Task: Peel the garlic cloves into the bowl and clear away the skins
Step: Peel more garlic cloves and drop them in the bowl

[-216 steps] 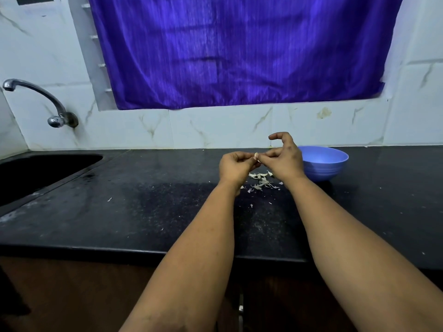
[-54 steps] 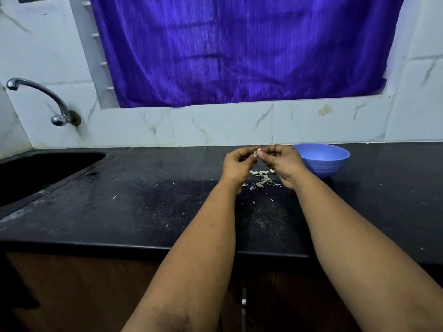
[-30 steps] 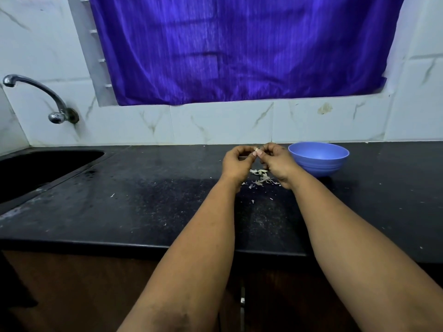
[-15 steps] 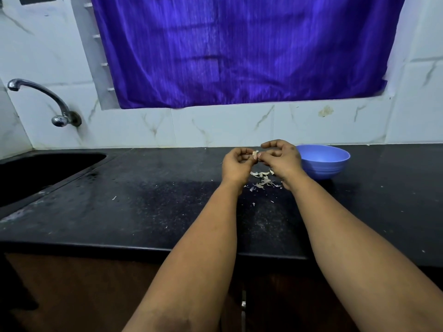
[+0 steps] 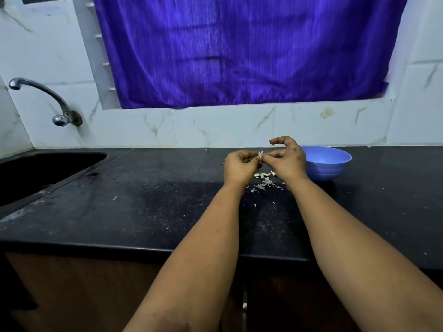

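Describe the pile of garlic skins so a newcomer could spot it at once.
Start at the black countertop under the purple curtain. Just left of the blue bowl, below the left hand and right hand, lies the pile of garlic skins: pale papery flakes, the only light cluster there.

Two bare forearms enter from bottom edge, no sleeves in view. Left hand (image 5: 239,167) and right hand (image 5: 288,161) ungloved; no rings, watch or bracelet visible (fingers partly hidden). Faint dark smudges on right hand's back.
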`<state>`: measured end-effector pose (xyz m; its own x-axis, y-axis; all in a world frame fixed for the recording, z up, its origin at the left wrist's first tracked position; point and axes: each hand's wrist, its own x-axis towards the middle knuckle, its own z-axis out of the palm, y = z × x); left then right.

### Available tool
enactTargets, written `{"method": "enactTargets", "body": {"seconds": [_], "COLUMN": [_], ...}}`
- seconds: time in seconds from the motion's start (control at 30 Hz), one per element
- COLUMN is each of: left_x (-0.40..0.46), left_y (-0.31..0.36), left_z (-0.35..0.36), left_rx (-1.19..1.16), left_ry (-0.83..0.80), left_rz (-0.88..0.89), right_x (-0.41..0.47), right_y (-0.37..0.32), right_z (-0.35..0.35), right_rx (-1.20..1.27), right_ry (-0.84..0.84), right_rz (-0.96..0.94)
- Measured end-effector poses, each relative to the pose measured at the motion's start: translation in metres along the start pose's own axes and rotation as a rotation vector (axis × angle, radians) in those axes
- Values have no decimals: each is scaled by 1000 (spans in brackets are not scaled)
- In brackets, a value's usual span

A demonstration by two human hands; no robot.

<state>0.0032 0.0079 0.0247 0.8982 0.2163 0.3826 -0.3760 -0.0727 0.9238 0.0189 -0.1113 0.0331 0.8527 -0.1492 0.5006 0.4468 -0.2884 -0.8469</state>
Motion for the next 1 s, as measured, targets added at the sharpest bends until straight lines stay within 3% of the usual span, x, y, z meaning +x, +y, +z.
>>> {"method": "enactTargets", "body": {"seconds": [0.37, 0.53, 0.8, 1.0], "left_x": [0, 0, 4, 2], "left_y": [0, 2, -2, 0], "left_z": [2, 2, 1, 0], "left_rx": [-162, -274, -227, -185], "left_ry": [-26, -23, 38, 60], "left_rz": [-68, -100, -85, -79], "right_x": [2, 4, 3, 3], "right_y": [2, -1, 0, -6], "right_z": [2, 4, -3, -2], "right_rx": [81, 229, -42, 53], "right_ry": [-13, -38, -34, -28], "right_rz": [71, 138, 63, 82]}}
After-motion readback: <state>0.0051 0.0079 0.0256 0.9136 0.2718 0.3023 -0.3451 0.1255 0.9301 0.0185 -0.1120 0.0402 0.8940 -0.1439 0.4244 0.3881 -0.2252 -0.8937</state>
